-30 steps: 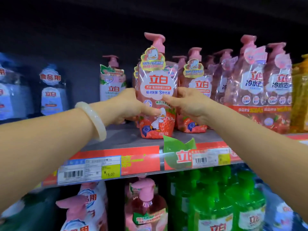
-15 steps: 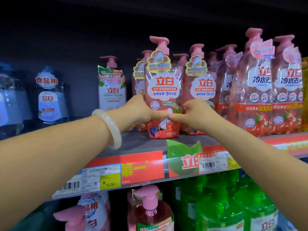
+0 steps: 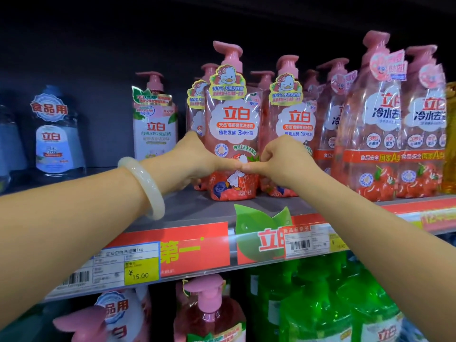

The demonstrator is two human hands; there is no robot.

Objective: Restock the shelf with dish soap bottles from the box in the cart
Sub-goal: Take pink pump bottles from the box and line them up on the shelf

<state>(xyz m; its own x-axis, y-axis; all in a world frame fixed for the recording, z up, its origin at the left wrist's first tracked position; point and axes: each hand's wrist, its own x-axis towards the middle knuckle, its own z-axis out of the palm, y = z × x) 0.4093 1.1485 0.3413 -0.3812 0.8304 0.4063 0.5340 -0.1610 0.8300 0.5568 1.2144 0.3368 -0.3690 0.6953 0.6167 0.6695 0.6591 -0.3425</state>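
The shelf (image 3: 197,213) ran under both forearms, its price rail (image 3: 172,255) nearer the person than either hand. Beyond the knuckles stood a row of pink dish soap bottles, and the front bottle (image 3: 233,124) sat upright on the board between the two hands, its base a little back from the edge.

The step in hand looked like squaring this bottle into its row. To do it well, I judged the push should stay low on the body, even from both sides, so the tall pump (image 3: 228,54) did not tip back into the neighbour bottle (image 3: 294,114) just right of the right hand; the label should end facing out, in line with that neighbour.

The left hand (image 3: 197,159) curled round the bottle's left side, thumb laid across the front. The right hand (image 3: 281,161) curled round the right side, its thumb meeting the other thumb tip to tip on the label. A pale bangle (image 3: 145,186) circled the left wrist. The cart and box were out of view.
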